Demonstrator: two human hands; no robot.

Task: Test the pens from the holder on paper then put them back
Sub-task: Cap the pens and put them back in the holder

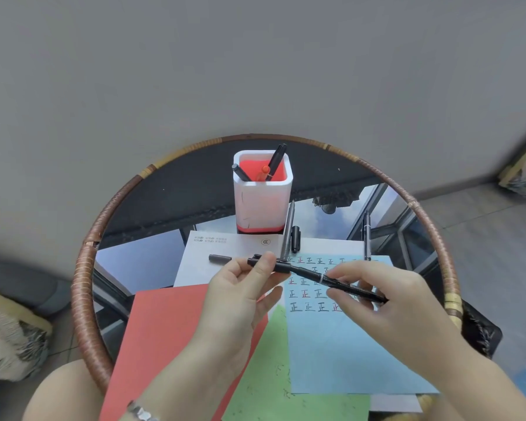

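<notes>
Black pen (325,279) is held above the blue paper (346,354), in front of the holder (261,202). The right hand (386,296) pinches its barrel and the left hand (240,296) pinches its cap (274,265). This is likely capping or uncapping; the next move needs a straight push or pull.

1. Round glass-topped table w/ woven rattan rim (82,268) carries all below.
2. White square plastic pen holder w/ red lining (261,208) stands ctr-rear; two black pens (277,159) + orange pen (264,172) stand in it.
3. White printed paper sheet (222,250) lies right in front of holder.
4. Red card sheet (164,329) front-L, green paper sheet (264,378) front-ctr, light-blue paper sheet (346,360) front-R, over green's R edge.
5. Slim grey pen (287,235) + black pen cap (295,238) lie side by side, just R of holder's base.
6. Thin black pen (367,235) lies further R, at blue sheet's far edge.
7. Black marker pen (331,279) is above blue sheet: left hand (240,299) at its L end, right hand (389,299) on its R part.
</notes>
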